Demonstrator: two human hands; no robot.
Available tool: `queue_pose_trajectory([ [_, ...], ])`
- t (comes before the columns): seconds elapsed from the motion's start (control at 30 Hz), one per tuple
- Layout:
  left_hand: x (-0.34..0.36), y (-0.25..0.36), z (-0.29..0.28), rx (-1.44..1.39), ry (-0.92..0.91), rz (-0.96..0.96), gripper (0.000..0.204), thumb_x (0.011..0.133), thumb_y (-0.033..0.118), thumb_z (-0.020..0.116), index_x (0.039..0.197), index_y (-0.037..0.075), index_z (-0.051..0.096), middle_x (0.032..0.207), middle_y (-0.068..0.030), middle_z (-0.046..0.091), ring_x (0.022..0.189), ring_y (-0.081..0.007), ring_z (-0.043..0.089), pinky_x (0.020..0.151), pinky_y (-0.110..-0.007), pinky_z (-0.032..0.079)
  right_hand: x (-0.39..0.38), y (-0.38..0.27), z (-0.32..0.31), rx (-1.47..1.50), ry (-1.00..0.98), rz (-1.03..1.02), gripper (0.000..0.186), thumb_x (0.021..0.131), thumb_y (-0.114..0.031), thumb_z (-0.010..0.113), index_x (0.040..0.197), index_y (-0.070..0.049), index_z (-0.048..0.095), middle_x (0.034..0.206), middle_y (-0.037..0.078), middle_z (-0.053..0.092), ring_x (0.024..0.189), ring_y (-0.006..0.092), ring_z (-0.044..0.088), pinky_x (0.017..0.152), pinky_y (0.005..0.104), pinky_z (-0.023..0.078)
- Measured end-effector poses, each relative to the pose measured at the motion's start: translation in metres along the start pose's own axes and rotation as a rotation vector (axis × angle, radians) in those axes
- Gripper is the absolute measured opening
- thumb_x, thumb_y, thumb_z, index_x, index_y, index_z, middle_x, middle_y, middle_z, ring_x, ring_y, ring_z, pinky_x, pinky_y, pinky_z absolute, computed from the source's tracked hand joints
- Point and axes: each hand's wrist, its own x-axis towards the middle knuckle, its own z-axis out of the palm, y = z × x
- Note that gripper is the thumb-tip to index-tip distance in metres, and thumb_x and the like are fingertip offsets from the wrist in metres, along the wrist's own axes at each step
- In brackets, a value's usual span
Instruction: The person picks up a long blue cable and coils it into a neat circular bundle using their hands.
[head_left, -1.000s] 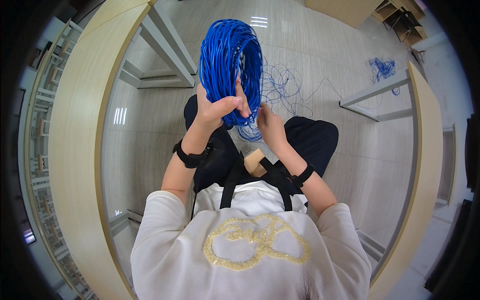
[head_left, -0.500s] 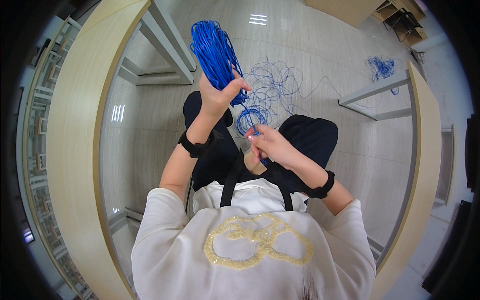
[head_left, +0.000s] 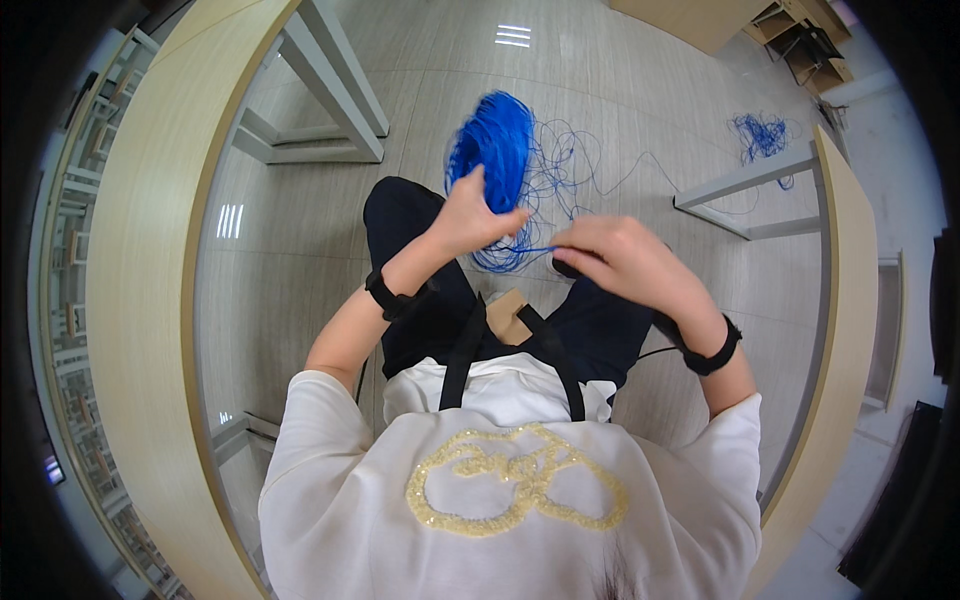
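Observation:
A thick bundle of blue cord (head_left: 505, 140), slightly blurred, is held up in front of me. My left hand (head_left: 475, 215) grips its lower end, with the thumb stretched toward the right. From that end a short length of cord runs across to my right hand (head_left: 620, 257), whose fingers are pinched on it. Below and behind the bundle, loose coils of blue cord (head_left: 505, 258) lie on the floor between my knees, partly hidden by my left hand and the bundle.
A thin strand trails right toward a tangled heap of blue cord (head_left: 762, 135) on the tiled floor (head_left: 430, 95). Wooden tables with grey metal legs stand at the left (head_left: 150, 300) and right (head_left: 850, 240). A small wooden seat (head_left: 508, 315) shows between my thighs.
My left hand has swung the bundle to the right and lower. My right hand has moved right and slightly farther away, pulling the cord sideways from the bundle.

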Motion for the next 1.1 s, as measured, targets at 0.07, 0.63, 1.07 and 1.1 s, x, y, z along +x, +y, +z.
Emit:
queue_pose_trajectory([
  [0.07,-0.005,0.000,0.004,0.306,-0.039,0.364,0.051,0.061,0.021,0.074,0.088,-0.010,0.043,0.064,-0.0113,0.056,0.054,-0.0150,0.058,0.051,-0.027,0.046,0.010,0.007,-0.005,-0.070,0.071,-0.114,0.014,0.071,-0.015,0.062,0.076,-0.002,0.058,0.069,0.010,0.058,0.063,0.0272,0.056,0.055,0.0330,0.045],
  [0.63,-0.029,0.043,-0.016,-0.440,-0.713,-0.248,0.031,0.057,0.003,0.059,0.084,-0.006,0.047,0.054,-0.0058,0.049,0.040,-0.0113,0.048,0.039,-0.022,0.039,-0.005,0.098,-0.017,0.707,0.151,0.249,0.023,0.061,-0.009,0.074,0.067,-0.003,0.053,0.061,-0.002,0.051,0.056,0.0049,0.043,0.050,0.0187,0.034],
  [1.07,-0.029,0.039,-0.022,-0.894,-0.588,-0.161,0.042,0.056,0.002,0.062,0.092,-0.007,0.042,0.050,-0.0085,0.047,0.036,-0.0137,0.044,0.037,-0.026,0.037,0.003,0.143,0.055,0.983,0.484,0.285,0.023,0.083,-0.028,0.055,0.074,-0.007,0.054,0.057,-0.004,0.042,0.047,0.0041,0.034,0.043,0.0180,0.025],
  [1.1,-0.028,0.040,-0.023,-0.933,-0.559,-0.133,0.041,0.056,0.000,0.060,0.092,-0.006,0.041,0.051,-0.0094,0.046,0.036,-0.0151,0.045,0.037,-0.027,0.037,0.006,0.138,0.068,1.090,0.517,0.303,0.026,0.085,-0.031,0.051,0.076,-0.007,0.053,0.056,-0.004,0.041,0.046,0.0040,0.033,0.041,0.0181,0.024],
])
